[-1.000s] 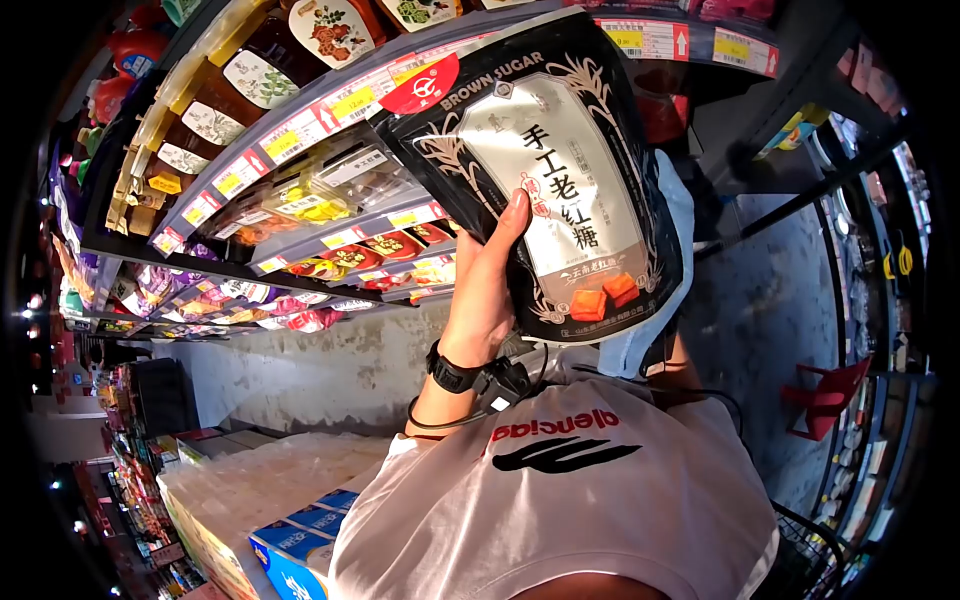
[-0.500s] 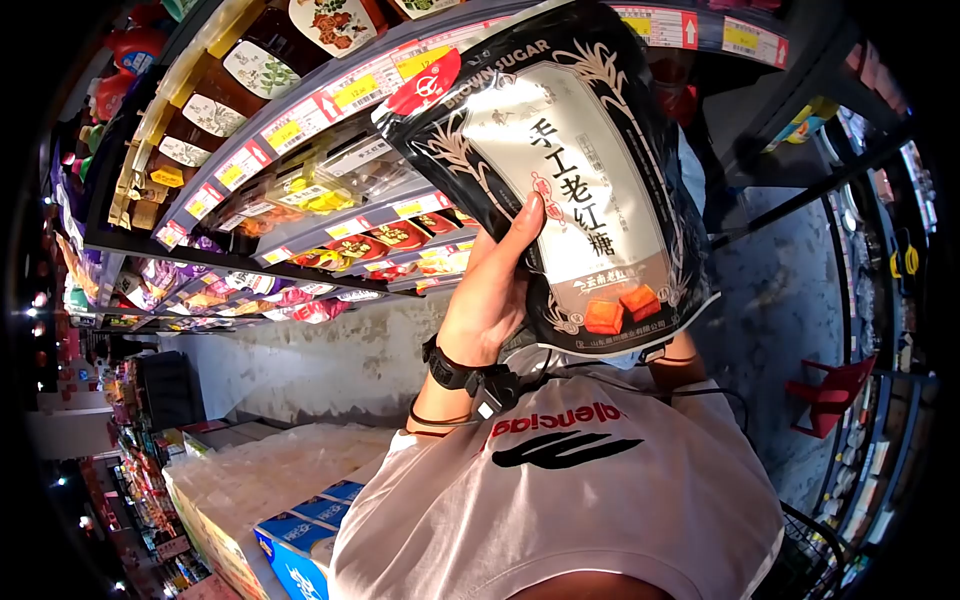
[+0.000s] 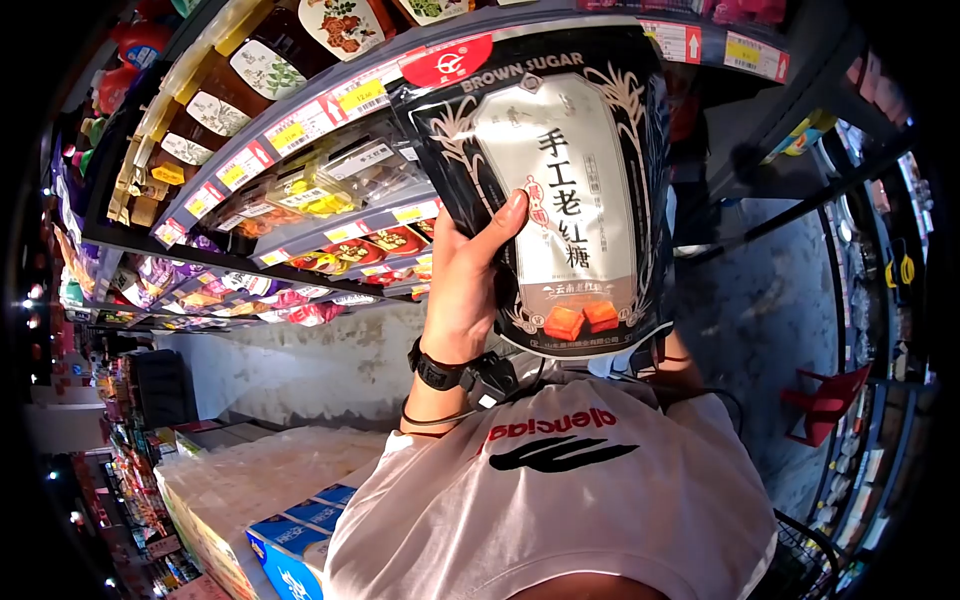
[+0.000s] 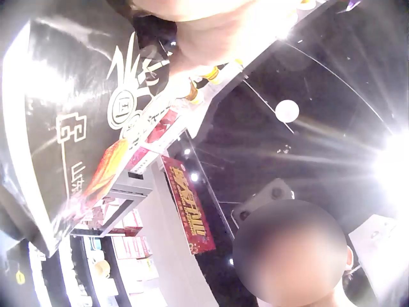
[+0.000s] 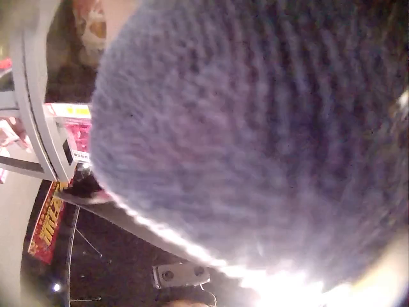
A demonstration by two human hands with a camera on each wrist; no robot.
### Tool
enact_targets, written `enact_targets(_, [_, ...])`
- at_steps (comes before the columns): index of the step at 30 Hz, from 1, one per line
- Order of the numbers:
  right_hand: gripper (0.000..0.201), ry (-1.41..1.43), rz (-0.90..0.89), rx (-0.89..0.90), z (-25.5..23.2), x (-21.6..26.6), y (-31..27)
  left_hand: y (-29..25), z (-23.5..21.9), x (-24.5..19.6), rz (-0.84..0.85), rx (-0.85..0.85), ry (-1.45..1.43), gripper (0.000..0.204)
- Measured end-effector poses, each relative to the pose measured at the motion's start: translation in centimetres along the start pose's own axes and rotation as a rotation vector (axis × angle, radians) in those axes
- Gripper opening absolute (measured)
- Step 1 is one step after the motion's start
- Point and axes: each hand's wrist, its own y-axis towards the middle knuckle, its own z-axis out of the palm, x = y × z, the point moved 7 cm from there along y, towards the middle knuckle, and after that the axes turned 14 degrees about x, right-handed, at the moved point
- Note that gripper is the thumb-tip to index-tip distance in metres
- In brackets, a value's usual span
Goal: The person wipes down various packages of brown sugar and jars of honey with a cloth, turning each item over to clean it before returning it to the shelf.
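Note:
A black stand-up pouch of brown sugar [image 3: 560, 250] is held upright in front of the chest, its printed front towards the head camera. My left hand [image 3: 470, 265] grips its left edge, thumb lying across the front and the other fingers behind. In the left wrist view the pouch's bottom [image 4: 70, 121] shows close up. My right hand is hidden behind the pouch in the head view; only its forearm [image 3: 680, 368] shows. A blue ribbed cloth [image 5: 236, 128] covers most of the right wrist view, and I cannot tell how the right fingers lie about it.
Curved store shelves with price tags [image 3: 300, 130] stand just beyond the pouch, bearing bottles [image 3: 268, 68] and packaged goods. Blue boxes [image 3: 300, 530] and a plastic-wrapped stack [image 3: 260, 470] are at lower left. A red plastic chair [image 3: 828, 400] stands on the floor at right.
The pouch has shifted right and then back left, and now stands more upright, less tilted. Less of the blue cloth shows beside it. The left hand keeps its grip.

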Motion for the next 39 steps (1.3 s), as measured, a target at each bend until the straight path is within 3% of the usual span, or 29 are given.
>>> enact_targets(7, [0.051,0.351,0.133,0.085,1.6,-4.4,-6.4,0.2,-0.2,1.0,-0.104,-0.002,0.051,0.033])
enact_targets(10, [0.051,0.429,0.147,0.107,2.2,-5.0,-7.7,0.5,-0.5,1.2,-0.071,-0.027,0.095,0.052])
enact_targets(11, [0.051,0.443,0.151,0.112,2.3,-5.1,-8.1,0.5,-0.2,0.9,-0.010,-0.023,0.114,0.069])
enact_targets(12, [0.051,0.462,0.152,0.114,2.4,-5.3,-8.4,0.7,-0.3,1.2,-0.010,-0.021,0.116,0.069])
enact_targets(15, [0.051,0.499,0.159,0.122,2.9,-5.6,-9.0,0.7,-0.1,-0.9,0.381,-0.027,0.480,0.077])
enact_targets(16, [0.051,0.526,0.158,0.123,2.9,-5.7,-9.9,0.5,-0.1,-1.1,0.378,-0.026,0.480,0.077])
enact_targets(18, [0.051,0.548,0.158,0.130,3.2,-5.9,-10.3,-0.6,1.6,-2.8,0.454,-0.069,1.161,0.069])
enact_targets(20, [0.052,0.565,0.156,0.137,3.6,-6.0,-10.9,-1.3,3.3,-3.5,0.566,0.036,1.301,0.050])
enact_targets(22, [0.052,0.575,0.152,0.145,3.9,-6.0,-11.4,-1.3,4.1,-2.7,0.488,0.247,1.279,0.050])
enact_targets(26, [0.052,0.564,0.130,0.177,4.8,-5.3,-11.6,-1.9,5.8,-1.6,0.466,0.366,1.185,0.093])
enact_targets(28, [0.052,0.528,0.100,0.203,5.8,-4.3,-11.3,-2.0,6.4,-0.8,0.402,0.371,1.347,0.124])
enact_targets(30, [0.052,0.465,0.051,0.234,6.9,-2.9,-10.9,-2.2,6.2,-0.3,0.448,0.330,1.351,0.134])
enact_targets(32, [0.052,0.345,0.016,0.252,7.7,-1.9,-10.0,-2.0,3.8,0.3,0.397,0.273,1.150,0.145])
enact_targets(33, [0.053,0.239,0.054,0.245,8.1,-2.1,-9.7,-1.9,3.1,0.3,0.399,0.286,1.044,0.145])
enact_targets(34, [0.063,0.117,0.249,0.248,7.9,-3.7,-9.6,-1.8,2.4,0.3,0.398,0.299,0.939,0.145])
enact_targets(36, [0.069,-0.410,-0.241,0.258,10.5,2.0,-7.9,-2.1,-0.3,2.1,0.166,0.220,0.631,0.146])
enact_targets(38, [0.076,-0.530,-0.434,0.264,11.5,3.0,-7.7,-3.0,-3.7,3.9,0.155,0.197,0.579,0.144])
enact_targets(39, [0.077,-0.573,-0.415,0.292,11.8,3.1,-7.6,-3.5,-4.4,4.7,0.068,0.208,0.459,0.140])
